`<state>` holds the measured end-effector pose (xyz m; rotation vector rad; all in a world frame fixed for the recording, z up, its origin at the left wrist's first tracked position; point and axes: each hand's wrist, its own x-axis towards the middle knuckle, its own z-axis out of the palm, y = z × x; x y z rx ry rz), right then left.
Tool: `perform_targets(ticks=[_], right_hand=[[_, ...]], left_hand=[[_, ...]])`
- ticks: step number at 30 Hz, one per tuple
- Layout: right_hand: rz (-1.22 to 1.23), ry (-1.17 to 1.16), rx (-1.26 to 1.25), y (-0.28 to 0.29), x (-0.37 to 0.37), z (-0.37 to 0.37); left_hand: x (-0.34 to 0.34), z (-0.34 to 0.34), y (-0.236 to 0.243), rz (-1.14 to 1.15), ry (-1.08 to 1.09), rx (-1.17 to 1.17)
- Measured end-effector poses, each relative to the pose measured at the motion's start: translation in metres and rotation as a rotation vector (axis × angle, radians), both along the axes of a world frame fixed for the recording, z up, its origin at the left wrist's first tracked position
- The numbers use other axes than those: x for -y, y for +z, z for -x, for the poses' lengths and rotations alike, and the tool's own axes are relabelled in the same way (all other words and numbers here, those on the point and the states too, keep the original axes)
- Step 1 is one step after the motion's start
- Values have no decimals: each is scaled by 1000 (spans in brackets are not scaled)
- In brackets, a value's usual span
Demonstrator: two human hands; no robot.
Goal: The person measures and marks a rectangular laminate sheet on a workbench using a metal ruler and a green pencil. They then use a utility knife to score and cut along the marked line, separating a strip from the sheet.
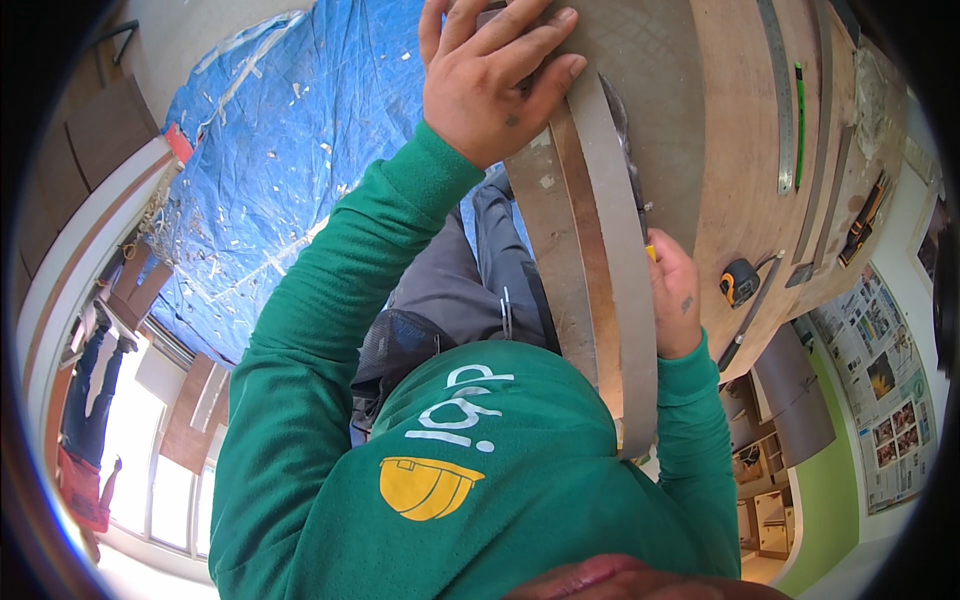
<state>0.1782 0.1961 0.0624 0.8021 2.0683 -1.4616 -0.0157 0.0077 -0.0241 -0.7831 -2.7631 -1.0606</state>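
My left hand point(500, 80) lies with its fingers spread on the far end of a long grey strip point(628, 250), its thumb along the strip's edge. The strip looks curved and runs toward my body beside a brown wooden edge point(580, 200). On the strip's right side, my right hand point(676, 300) is closed on a small tool with a yellow part point(651, 250). Its kind is mostly hidden by the fingers and the strip. A dark, ragged edge point(620, 110) shows along the strip's far right side.
On the wooden worktop point(740, 150) to the right lie a tape measure point(738, 283), a steel ruler point(776, 100), a green pencil-like stick point(800, 130) and an orange-and-black tool point(864, 220). A blue tarp point(300, 130) with scraps covers floor at left. Another person point(85, 430) is far left.
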Motion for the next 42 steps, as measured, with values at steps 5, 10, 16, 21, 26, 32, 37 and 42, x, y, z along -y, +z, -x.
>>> perform_targets(ticks=[5,10,16,21,26,32,37,42], right_hand=[[30,9,31,6,5,13],[74,-48,60,3,4,9],[118,-89,105,-2,-5,2],[149,-101,95,-11,-6,-6],[148,-64,118,-10,-7,-5],[190,-126,145,-5,-5,6],[194,-80,143,-3,-6,13],[229,-100,134,-6,-10,6]], left_hand=[[-1,0,2,-7,4,16],[0,1,2,-11,3,26],[4,4,3,19,-13,-1],[6,41,7,-55,89,-78],[4,48,-5,-18,117,-104],[5,52,-3,-61,87,-40],[6,55,-10,-104,68,-73],[6,55,-12,-119,64,-88]])
